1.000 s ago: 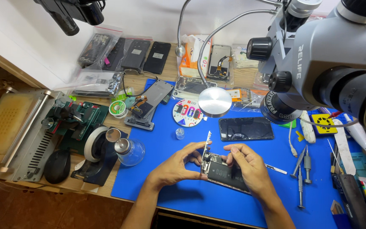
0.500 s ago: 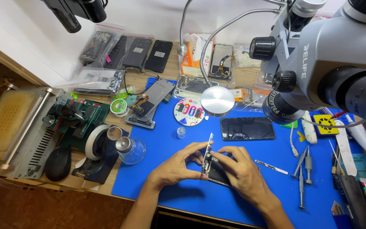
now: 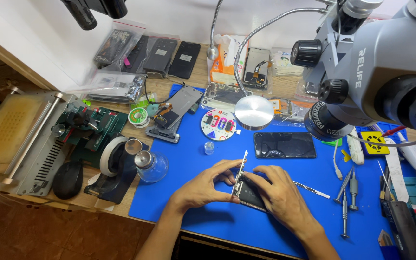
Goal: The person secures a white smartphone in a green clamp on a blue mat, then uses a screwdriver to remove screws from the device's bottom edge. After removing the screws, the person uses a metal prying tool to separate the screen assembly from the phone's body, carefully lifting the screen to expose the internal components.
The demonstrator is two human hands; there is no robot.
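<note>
Nearest the viewer, the left hand (image 3: pixel 203 188) and right hand (image 3: pixel 278 195) meet over an opened phone (image 3: pixel 250 192) at the front middle of the blue mat (image 3: pixel 179 212). The left fingers are pinched narrowly on the phone's lifted display panel (image 3: pixel 240 172), which stands nearly upright on edge; the right fingers are curled over the dark body, pressing it to the mat. Judged from this pose, the raised panel could tip or twist if either grip slackens, straining whatever still joins it to the body; that join is hidden. Just right of the phone lie a thin flat strip (image 3: pixel 308 189) and screwdrivers (image 3: pixel 346 200). Beyond the phone: a dark glass panel (image 3: pixel 285 145), a small clear vial (image 3: pixel 209 147), and a round white disc with coloured segments (image 3: pixel 218 124). Farthest, against the wall, clear zip bags with red seal strips (image 3: pixel 121 45) hold dark phones, and a small orange-and-white box (image 3: pixel 225 60) stands upright.
</note>
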